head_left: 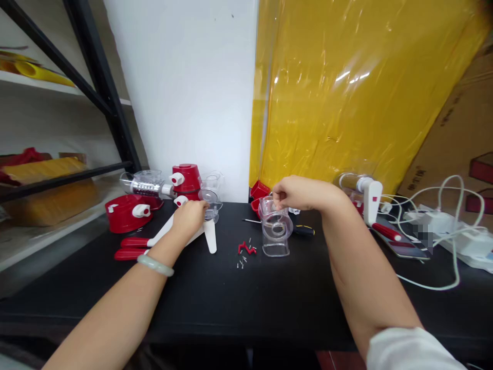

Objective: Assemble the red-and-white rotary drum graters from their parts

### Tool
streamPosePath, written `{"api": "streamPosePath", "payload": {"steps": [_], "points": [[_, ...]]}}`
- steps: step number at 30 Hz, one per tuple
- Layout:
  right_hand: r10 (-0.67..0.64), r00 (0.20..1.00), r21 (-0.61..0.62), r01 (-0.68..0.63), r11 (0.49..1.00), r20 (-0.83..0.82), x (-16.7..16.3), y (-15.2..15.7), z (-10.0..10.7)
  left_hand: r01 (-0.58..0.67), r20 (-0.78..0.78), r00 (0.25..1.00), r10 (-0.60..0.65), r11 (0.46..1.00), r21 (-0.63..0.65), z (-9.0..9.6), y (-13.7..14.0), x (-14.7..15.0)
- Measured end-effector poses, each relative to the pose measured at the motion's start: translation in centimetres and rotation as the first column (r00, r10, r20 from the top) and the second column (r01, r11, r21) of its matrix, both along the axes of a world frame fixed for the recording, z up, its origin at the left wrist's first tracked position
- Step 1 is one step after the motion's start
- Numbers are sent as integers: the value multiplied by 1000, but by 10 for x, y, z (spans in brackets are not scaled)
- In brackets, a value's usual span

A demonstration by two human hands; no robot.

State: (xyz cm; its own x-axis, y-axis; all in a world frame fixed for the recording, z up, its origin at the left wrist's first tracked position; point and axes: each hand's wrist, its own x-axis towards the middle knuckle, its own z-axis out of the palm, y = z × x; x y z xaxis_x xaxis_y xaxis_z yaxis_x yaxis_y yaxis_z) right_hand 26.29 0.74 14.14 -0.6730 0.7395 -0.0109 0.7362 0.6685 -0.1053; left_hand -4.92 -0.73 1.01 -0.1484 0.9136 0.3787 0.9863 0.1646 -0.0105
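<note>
My left hand [189, 220] reaches to the back left, fingers closed at the edge of a clear plastic part [210, 211]. White crank handles [164, 230] with red grips lie under that wrist. My right hand [296, 193] pinches the top of a clear plastic housing [276, 228], which stands on the black table with a round opening facing me; its fingertips are partly hidden. Between the hands lie small red plastic pieces [246, 248] and several screws [242, 263]. Behind the housing are red parts [259, 190] and a screwdriver [304, 230].
Red bases [129, 214] and a red-topped unit [186, 177] stand at the left back. To the right are an assembled white crank [372, 203], a phone [402, 242], and white cables with power strips [472, 244]. A black-framed shelf [103, 87] rises on the left.
</note>
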Motion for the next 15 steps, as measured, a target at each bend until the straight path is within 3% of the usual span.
{"api": "streamPosePath", "payload": {"steps": [8, 15], "points": [[-7, 1000, -67, 8, 998, 8, 12, 1, 0, 71, 18, 997, -69, 982, -173, -3, 2, -7], [-61, 998, -67, 61, 996, 4, 15, 1, 1, 44, -22, 998, -50, 978, -204, -4, 2, -4]]}}
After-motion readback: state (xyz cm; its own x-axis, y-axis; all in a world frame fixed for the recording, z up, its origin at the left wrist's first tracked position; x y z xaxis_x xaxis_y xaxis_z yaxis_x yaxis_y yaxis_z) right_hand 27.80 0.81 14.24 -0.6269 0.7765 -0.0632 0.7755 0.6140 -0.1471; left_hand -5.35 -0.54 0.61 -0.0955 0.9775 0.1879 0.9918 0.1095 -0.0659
